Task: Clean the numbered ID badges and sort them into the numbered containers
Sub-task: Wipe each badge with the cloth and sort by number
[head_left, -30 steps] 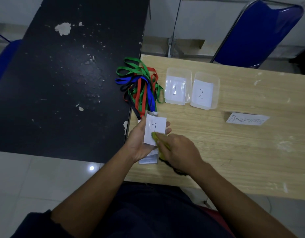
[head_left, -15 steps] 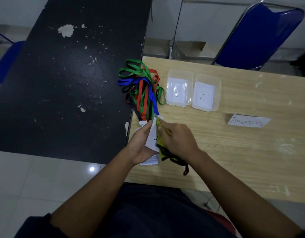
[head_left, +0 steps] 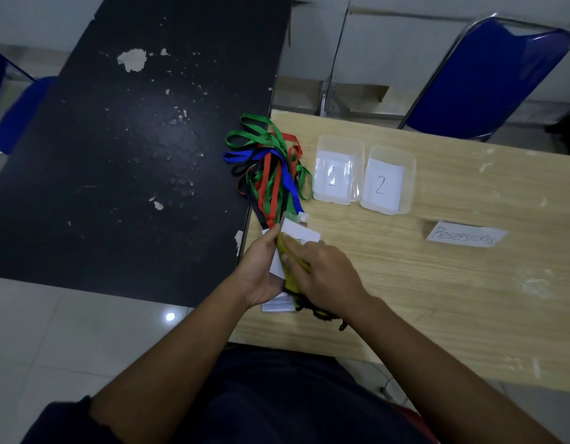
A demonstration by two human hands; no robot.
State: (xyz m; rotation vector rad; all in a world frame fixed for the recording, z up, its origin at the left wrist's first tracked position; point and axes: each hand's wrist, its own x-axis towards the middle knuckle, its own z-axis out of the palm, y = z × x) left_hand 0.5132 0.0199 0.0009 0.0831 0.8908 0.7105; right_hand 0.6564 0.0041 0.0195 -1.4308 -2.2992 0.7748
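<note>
While the cloth is on the card, we're in the cleaning step. Left hand (head_left: 261,274) grips the white paper ID badge in its clear sleeve (head_left: 299,234) by its left edge. Right hand (head_left: 323,277) is clenched round the yellow cloth (head_left: 290,262) and presses it on the badge face. The badge sits over the light wooden surface (head_left: 437,299) near its left edge, at 6 o'clock of the lanyard pile.

Next, as we judge it: lift the cloth, read the digit (the right hand hides it now), then carry the badge toward 1 o'clock and drop it in the matching tub. Its strap runs into the tangle, so we expect a snag.

Count:
- clear plastic containers: 2, side by side. One is marked 1 (head_left: 328,144); the one marked 2 (head_left: 409,187) is at its 3 o'clock. We see no badge in either.
- badges: 1 in hand, at least 1 more lying flat (head_left: 277,306) under the left hand.
- tangle of green, red, blue and black fabric lanyards (head_left: 267,168): 4 colours; we can't tell the strand count.
- cloth: 1.
- white paper slip reading "Resepsionis" (head_left: 466,235): 1, at 3 o'clock of the hands.
</note>
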